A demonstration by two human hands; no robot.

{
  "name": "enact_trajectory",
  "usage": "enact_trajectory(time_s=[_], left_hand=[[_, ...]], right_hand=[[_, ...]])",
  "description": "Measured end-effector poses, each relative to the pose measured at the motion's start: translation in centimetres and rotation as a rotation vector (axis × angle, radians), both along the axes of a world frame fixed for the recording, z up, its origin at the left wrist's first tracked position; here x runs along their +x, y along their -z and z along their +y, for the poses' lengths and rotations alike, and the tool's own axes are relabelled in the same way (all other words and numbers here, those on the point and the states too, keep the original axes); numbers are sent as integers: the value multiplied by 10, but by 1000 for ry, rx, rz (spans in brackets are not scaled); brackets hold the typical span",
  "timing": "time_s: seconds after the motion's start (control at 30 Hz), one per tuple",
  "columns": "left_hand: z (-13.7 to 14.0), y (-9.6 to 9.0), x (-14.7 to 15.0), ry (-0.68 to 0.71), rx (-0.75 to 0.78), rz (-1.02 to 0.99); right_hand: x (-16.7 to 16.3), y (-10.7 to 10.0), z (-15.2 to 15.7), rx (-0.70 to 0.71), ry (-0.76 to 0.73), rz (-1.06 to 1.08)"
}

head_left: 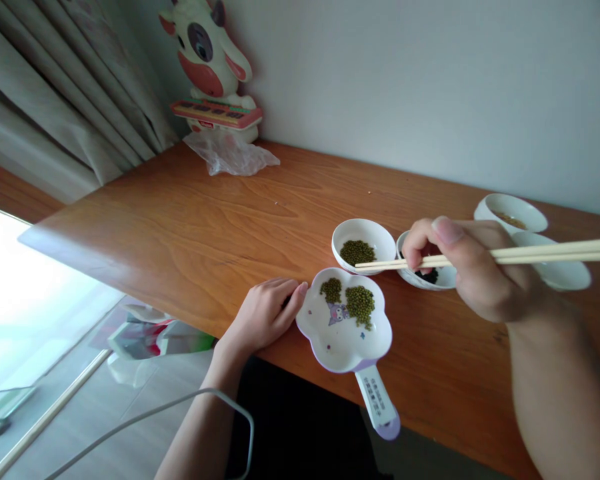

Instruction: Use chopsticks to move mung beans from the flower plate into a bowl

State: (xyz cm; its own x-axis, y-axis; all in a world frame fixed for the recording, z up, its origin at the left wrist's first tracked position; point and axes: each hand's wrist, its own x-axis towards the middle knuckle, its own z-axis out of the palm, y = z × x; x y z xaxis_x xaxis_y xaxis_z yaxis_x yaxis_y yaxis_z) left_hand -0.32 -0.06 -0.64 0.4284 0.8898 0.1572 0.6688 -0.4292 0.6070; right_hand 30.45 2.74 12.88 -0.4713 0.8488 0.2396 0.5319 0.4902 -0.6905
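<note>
My right hand (485, 283) is closed around a pair of pale chopsticks (555, 252), held nearly level. Their tips are at the front rim of a white bowl (343, 235) of small mung beans (357, 252); no bean shows between them. Just in front stands a white, flower-shaped dish (325, 343) with a handle, a cartoon print and two heaps of mung beans. Resting on the table at its left, my left hand (267, 313) has loosely bent fingers, the thumb tip near the rim. A bowl of dark beans (447, 279) is partly hidden behind my right hand.
Two more white bowls stand at the right: the rear bowl (527, 212) holds tan bits, and a nearer bowl (567, 275) is partly covered. At the table's back left are a cow toy (215, 67) with a keyboard and a clear plastic bag (235, 157). A cable (180, 399) crosses below.
</note>
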Motion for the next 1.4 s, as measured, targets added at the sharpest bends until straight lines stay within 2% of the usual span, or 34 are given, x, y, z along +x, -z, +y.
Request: enact_trajectory(time_s=[0.13,0.33,0.77,1.4], left_hand=[[0,0,0,-2,7,-2],[0,1,1,-2,26,-1],[0,-1,1,6,-4,-8],[0,0,1,-9,28,-21]], right_hand=[[-9,3,-5,-122,-124,-36],[-19,9,-9,-231,-193,-155],[-35,13,-11,-194,-246,-203],[-31,15,-11,-194,-247,-254]])
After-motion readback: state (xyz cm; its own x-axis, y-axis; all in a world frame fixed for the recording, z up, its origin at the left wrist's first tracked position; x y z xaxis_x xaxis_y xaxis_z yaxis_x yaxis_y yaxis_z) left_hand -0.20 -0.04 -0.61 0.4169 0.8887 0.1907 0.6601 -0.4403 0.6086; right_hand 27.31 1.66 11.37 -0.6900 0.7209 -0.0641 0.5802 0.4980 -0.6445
